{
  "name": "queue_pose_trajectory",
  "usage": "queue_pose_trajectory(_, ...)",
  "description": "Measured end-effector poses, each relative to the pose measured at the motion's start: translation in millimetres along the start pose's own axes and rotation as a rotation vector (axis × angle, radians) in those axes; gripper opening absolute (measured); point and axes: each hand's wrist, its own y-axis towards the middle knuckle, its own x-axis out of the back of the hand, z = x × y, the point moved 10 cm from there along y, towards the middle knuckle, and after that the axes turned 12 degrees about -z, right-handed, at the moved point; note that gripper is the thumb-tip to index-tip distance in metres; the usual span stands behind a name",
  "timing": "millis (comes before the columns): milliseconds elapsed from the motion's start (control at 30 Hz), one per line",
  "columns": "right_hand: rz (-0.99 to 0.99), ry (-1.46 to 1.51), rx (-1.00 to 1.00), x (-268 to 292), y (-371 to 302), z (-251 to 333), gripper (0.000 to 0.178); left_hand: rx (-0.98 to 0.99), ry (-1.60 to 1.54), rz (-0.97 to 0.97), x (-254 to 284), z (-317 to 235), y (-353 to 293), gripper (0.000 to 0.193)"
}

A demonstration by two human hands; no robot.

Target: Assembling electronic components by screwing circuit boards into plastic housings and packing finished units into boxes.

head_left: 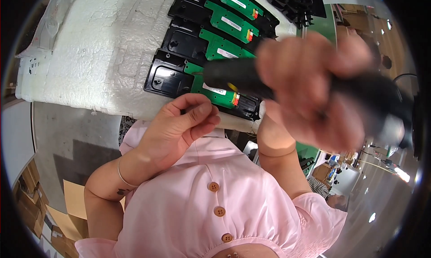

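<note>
Fingers of the right hand (310, 87) wrap a black cylindrical power screwdriver (233, 75), angled left seemingly to reach the nearest green circuit board (213, 95) in its black plastic housing (170, 83); left hand (179, 126) curls narrowly nearby, any contents indiscernible.

A row of trays (184, 42) lies on the table (90, 55) at my twelve o'clock, with a board (226, 97) in each, my left hand (182, 125) by the nearest tray's six o'clock side, and my right hand (305, 82) around a tool (229, 75) at two.
</note>
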Motion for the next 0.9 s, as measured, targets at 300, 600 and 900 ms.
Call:
queue_pose_trajectory(300, 0.014, 0.229, 0.110, 8.6, -28.0, 49.3, 0.025, -0.048, -0.049, 0.049, -0.5, -4.1, -2.5, 0.015)
queue_pose_trajectory(600, 0.002, 0.250, 0.160, 11.5, -36.7, 57.7, 0.024, -0.081, -0.008, -0.009, 3.1, -1.8, 1.2, 0.014)
queue_pose_trajectory(900, -0.107, 0.221, 0.125, 19.4, -41.9, 45.9, 0.026, 0.012, -0.053, 0.041, -0.9, 8.6, 1.4, 0.015)
